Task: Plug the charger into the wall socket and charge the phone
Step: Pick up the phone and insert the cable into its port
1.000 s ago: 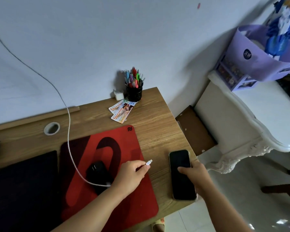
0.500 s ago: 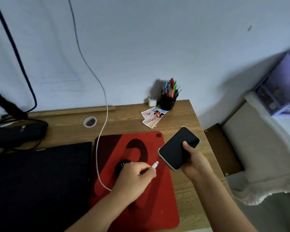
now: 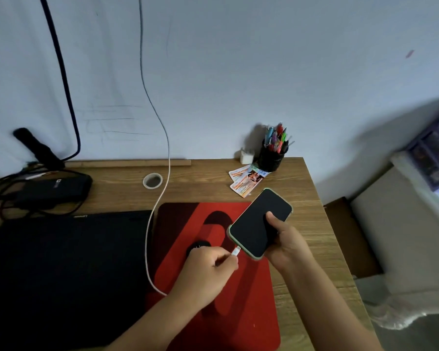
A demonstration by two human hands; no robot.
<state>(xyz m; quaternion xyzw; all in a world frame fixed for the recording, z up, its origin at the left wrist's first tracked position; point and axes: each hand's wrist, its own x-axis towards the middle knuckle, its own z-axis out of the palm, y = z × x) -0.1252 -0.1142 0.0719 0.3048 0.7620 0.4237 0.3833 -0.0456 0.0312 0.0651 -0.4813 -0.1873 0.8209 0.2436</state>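
Observation:
My right hand (image 3: pixel 285 243) holds a dark-screened phone (image 3: pixel 257 221) in a pale green case, tilted above the red mouse pad (image 3: pixel 249 300). My left hand (image 3: pixel 208 271) pinches the white plug (image 3: pixel 235 252) of the charging cable (image 3: pixel 162 138), its tip touching the phone's lower edge. The cable loops over the pad and desk, then climbs the wall out of the top of the view. The wall socket is not in view. A small white charger block (image 3: pixel 246 155) stands by the wall.
A black pen holder (image 3: pixel 271 158) and cards (image 3: pixel 247 179) sit at the back of the wooden desk (image 3: pixel 309 224). A closed black laptop (image 3: pixel 69 269) lies left. A black mouse (image 3: pixel 197 247) peeks behind my left hand. A power brick (image 3: pixel 53 190) with cables sits far left.
My right hand lifted the phone off the desk and tilted it. My left hand brought the cable plug up to the phone's lower edge. The view shifted left.

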